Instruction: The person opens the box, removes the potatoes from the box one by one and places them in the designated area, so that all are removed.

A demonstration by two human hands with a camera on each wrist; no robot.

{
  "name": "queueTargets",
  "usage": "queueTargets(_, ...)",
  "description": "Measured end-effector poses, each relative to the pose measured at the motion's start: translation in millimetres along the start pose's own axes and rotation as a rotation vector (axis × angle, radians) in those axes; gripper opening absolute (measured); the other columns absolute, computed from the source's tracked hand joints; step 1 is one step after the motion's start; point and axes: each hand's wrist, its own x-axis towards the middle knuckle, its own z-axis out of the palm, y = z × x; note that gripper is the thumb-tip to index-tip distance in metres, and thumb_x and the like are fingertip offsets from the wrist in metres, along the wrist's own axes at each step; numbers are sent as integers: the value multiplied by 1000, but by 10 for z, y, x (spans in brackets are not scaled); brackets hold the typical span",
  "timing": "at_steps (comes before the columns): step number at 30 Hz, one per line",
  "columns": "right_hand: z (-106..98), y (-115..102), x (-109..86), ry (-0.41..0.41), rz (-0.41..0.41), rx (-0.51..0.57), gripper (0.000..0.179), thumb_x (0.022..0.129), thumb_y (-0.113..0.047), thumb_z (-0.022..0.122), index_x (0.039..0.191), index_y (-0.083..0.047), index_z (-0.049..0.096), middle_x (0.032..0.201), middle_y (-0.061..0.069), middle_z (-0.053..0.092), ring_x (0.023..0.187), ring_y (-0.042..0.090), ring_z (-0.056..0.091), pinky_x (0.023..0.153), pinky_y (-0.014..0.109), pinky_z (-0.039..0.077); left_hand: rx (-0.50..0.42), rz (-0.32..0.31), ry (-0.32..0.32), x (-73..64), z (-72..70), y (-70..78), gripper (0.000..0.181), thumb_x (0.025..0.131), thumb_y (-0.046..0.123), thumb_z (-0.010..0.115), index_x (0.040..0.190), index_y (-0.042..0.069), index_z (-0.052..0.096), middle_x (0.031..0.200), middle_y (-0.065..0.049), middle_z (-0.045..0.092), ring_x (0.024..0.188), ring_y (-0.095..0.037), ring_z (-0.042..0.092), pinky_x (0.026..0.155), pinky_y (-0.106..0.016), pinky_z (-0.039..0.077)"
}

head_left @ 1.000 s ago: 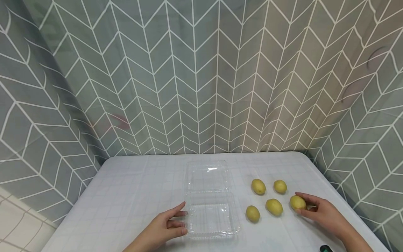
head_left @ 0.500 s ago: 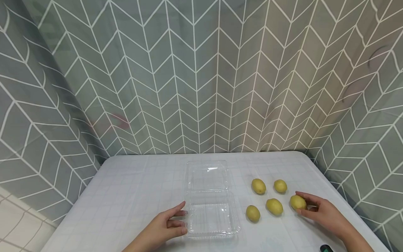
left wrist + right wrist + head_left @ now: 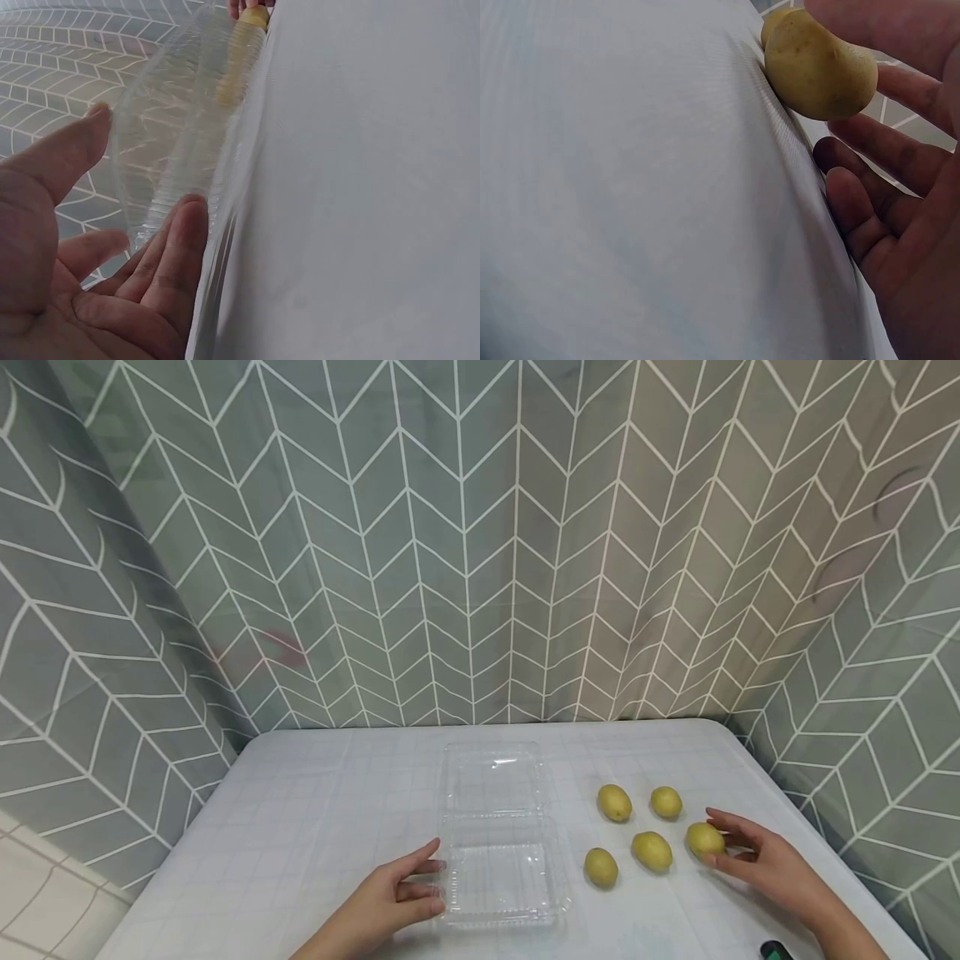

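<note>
In the head view a clear plastic clamshell box (image 3: 498,881) lies with its lid (image 3: 492,777) folded back behind it. My left hand (image 3: 393,891) stands at the box's left side, fingers extended; in the left wrist view the fingertips (image 3: 187,217) are right at its clear wall. At the right, my right hand (image 3: 765,860) is spread loosely beside a yellow lemon (image 3: 705,840), thumb in front and fingers behind. That lemon (image 3: 817,71) rests on the cloth in the right wrist view, close to the thumb; contact is hard to tell.
Several other lemons lie between box and right hand, among them a left front one (image 3: 601,868) and a back one (image 3: 614,802). A white cloth covers the table (image 3: 330,810). Patterned curtains (image 3: 480,568) enclose it. A small dark object (image 3: 775,951) sits at the front edge.
The right fingers have spread a little away from the lemon, which has shifted slightly left. The left hand and box stay in place.
</note>
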Motion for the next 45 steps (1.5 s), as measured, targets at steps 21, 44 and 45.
queueTargets(21,14,-51,-26,-10,48,-11,63,86,-35,78,132,3,58,125,18,63,93,-3,57,73,23,54,50,75,140,-30,29,17,52,100,21,63,147,6,48,150,-18,42,100,-28,67,80,-32,57)
queueTargets(44,106,-57,15,2,33,31,65,86,-33,79,135,3,56,128,20,60,96,0,58,74,24,54,48,123,147,90,-49,64,52,101,25,60,146,2,47,147,-24,44,111,-29,64,84,-30,56)
queueTargets(45,103,-54,24,1,33,23,66,86,-34,79,135,3,56,129,21,60,98,4,60,74,24,54,49,121,147,83,-54,69,52,101,25,60,146,2,46,147,-23,44,112,-28,64,84,-30,56)
